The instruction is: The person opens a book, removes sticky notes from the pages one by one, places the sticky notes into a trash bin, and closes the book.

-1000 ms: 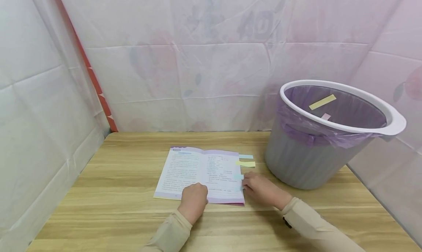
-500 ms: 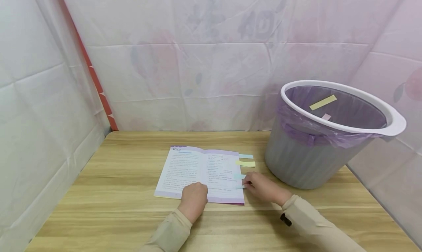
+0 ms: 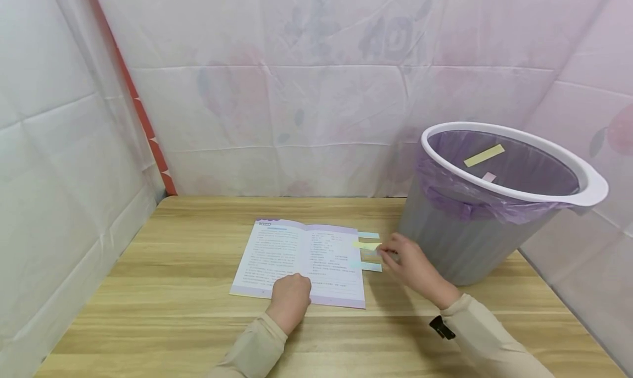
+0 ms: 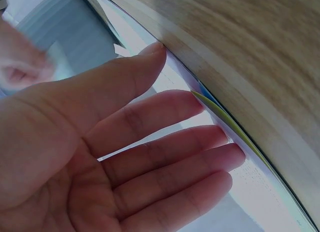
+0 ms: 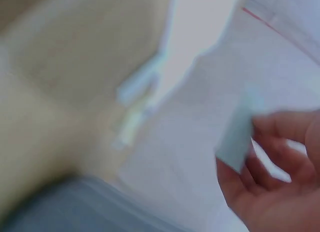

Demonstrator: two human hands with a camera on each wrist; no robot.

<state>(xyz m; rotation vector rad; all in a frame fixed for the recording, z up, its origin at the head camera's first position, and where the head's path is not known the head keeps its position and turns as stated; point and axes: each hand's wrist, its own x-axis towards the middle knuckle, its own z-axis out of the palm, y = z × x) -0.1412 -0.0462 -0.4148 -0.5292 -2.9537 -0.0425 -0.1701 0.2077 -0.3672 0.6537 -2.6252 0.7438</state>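
Observation:
An open book [image 3: 284, 251] with purple-edged pages lies on the table. My left hand [image 3: 290, 298] rests at its lower edge near the spine; in the left wrist view its fingers [image 4: 170, 152] lie fairly straight, tips against the pages. Off the right edge, my right hand [image 3: 407, 262] pinches a pale blue-green paper strip [image 5: 235, 137] between thumb and fingers, raised above the table. Sticking out of the book's right side are a light blue tab [image 3: 368, 235], a yellow tab [image 3: 366, 246] and a lower light blue tab [image 3: 371, 266]. The right fingertips overlap the yellow tab's end in the head view.
A grey bin [image 3: 435, 240] with a white rim and purple liner stands on the right of the wooden table [image 3: 173, 323]. Inside it are a yellow strip [image 3: 484, 155] and a pink strip [image 3: 488, 177]. Pale patterned sheets [image 3: 296, 92] wall the back and sides.
My right hand has pulled the lowest blue strip off the page and moved it up and right toward the bin. The left hand has stayed on the book's lower edge.

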